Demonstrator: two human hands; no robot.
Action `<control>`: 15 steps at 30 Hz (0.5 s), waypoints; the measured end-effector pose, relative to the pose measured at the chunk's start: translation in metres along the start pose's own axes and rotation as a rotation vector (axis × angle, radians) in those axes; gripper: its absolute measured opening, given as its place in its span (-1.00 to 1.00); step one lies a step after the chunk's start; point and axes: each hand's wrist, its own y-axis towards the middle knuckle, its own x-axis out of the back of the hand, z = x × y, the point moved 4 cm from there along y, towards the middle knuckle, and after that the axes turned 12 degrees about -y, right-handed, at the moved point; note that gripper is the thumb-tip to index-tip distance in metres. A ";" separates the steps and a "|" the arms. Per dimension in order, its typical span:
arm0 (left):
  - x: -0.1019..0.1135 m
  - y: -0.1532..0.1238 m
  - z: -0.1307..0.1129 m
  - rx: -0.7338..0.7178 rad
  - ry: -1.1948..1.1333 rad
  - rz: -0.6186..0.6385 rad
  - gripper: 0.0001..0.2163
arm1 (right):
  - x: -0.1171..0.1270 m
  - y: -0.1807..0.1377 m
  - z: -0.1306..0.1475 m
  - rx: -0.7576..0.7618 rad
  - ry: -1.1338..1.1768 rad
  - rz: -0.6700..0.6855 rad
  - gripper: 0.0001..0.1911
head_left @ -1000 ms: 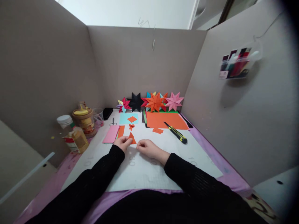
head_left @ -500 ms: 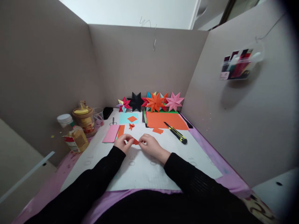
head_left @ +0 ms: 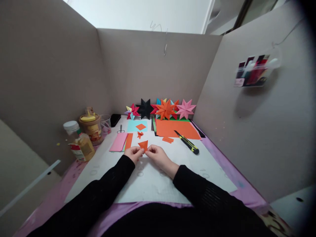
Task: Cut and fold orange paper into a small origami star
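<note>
A small folded piece of orange paper (head_left: 144,145) stands up between my fingertips, its pointed corners showing above them. My left hand (head_left: 133,153) pinches its lower edge from the left. From the right, my right hand (head_left: 158,155) grips the same paper with thumb and fingers close together. The fingertips hide the bottom of the piece. Just beyond it lie a small folded orange paper shape (head_left: 140,135) and an orange paper diamond (head_left: 141,126) on a light blue sheet (head_left: 130,125).
Pink paper strips (head_left: 118,142) lie to the left, near small scissors (head_left: 120,129). A yellow-black utility knife (head_left: 187,142) rests right of orange scraps (head_left: 168,140), before orange sheets (head_left: 176,128). Folded paper stars (head_left: 165,109) line the back wall. A glue bottle (head_left: 82,144) stands left.
The orange paper has been turned upright and shows a larger face with points upward. Both hands have drawn closer together. The camera view has shifted slightly.
</note>
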 end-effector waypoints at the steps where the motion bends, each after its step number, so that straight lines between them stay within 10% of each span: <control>1: 0.000 0.000 0.000 -0.004 0.006 0.016 -0.70 | 0.001 0.000 0.001 0.000 0.007 0.000 -0.83; 15: -0.001 -0.003 -0.002 0.044 -0.020 0.001 -0.72 | 0.003 -0.002 0.006 0.036 -0.047 -0.061 -0.81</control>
